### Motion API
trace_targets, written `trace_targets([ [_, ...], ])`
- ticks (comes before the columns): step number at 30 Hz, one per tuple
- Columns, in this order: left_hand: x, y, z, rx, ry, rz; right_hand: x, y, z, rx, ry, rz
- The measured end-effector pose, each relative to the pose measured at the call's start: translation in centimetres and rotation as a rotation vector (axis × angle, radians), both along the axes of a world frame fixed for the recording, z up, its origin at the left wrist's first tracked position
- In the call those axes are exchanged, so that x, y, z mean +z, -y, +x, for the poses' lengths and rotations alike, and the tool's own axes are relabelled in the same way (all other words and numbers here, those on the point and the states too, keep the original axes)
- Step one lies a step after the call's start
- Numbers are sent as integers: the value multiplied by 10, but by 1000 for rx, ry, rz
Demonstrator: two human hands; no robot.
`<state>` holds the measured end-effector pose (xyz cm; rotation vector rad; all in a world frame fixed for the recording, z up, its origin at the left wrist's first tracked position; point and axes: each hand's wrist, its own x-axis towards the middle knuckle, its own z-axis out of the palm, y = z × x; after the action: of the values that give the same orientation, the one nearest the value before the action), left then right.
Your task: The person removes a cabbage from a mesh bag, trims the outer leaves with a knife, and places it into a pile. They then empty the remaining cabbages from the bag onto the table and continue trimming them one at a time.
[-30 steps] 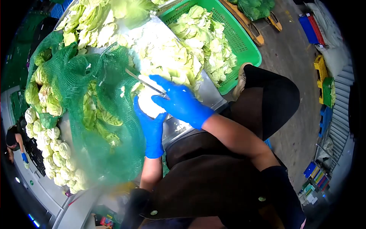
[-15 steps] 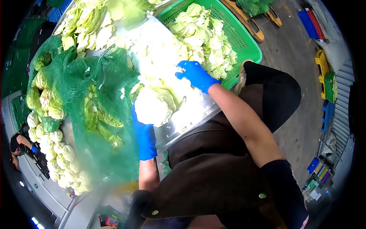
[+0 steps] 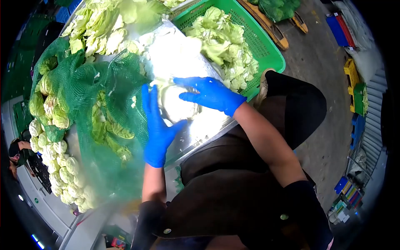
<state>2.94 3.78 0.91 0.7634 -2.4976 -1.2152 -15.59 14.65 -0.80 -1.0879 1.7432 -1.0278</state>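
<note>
A pale, round cabbage head [image 3: 177, 104], washed out by glare, sits on the metal table [image 3: 200, 135]. My left hand [image 3: 158, 131], in a blue glove, is at its left and lower side with thumb and fingers spread. My right hand [image 3: 212, 95], also blue-gloved, reaches over its upper right side, fingers apart. Both hands are against or very near the head; exact contact is lost in the glare. Loose leaves [image 3: 227, 46] fill part of the green crate [image 3: 273, 54] beyond my right hand. Green netting [image 3: 121, 91] lies left of my left hand.
More leaves [image 3: 100, 27] are heaped at the upper left. Several cabbage heads [image 3: 64, 166] line the left side. A person [image 3: 21, 148] is at the far left. A wooden pallet [image 3: 268, 25] stands beyond the crate, and a yellow pallet [image 3: 351, 73] at the far right.
My right hand has moved left and down onto the head. My left hand's fingers have spread and show more. The bright leaves by the crate's near edge have moved into the crate or out of sight.
</note>
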Motion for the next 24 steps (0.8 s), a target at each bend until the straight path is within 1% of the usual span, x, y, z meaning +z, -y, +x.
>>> trace_targets([
  [1,-12,-3,12,88,-35,86,-20,-9,11,-155,79,-81],
  [2,-17,-3,13,174,-82,168,-9,-10,9,-147,68,20],
  [3,-20,-6,15,208,-131,346,1,-13,8,-139,65,126],
  [5,-21,-17,17,276,-220,702,-15,-18,17,-198,167,109],
  [6,-22,-22,15,240,-145,479,-21,-19,21,-226,214,98],
  [9,-31,-19,-5,284,-136,431,-20,-21,19,-237,-47,160],
  [10,-30,-16,-10,227,-100,288,-23,-22,23,-365,-25,54],
  [11,-29,-17,-14,217,-107,187,-17,-23,21,-425,-95,-59],
  [13,-25,-24,-25,189,-120,-12,-2,-26,15,-431,-88,-85],
  [14,-23,-25,-32,196,-108,-111,-2,-27,14,-417,-43,-63],
  [16,-36,-28,-39,212,-50,-47,-5,-28,11,-389,53,-24],
  [17,-41,-28,-43,221,-22,-16,-2,-28,8,-389,-58,31],
  [18,-45,-26,-48,207,-85,85,5,-30,3,-386,-169,89],
  [19,-45,-26,-52,182,-67,73,8,-33,0,-383,-278,148],
  [20,-40,-26,-55,160,-49,61,7,-33,-3,-387,-472,46],
  [22,-34,-25,-62,105,3,-9,15,-40,-1,-296,-510,197],
  [23,-35,-22,-62,107,6,15,24,-42,4,-253,-525,273],
  [24,-38,-19,-63,108,7,38,19,-46,11,-208,-699,261],
])
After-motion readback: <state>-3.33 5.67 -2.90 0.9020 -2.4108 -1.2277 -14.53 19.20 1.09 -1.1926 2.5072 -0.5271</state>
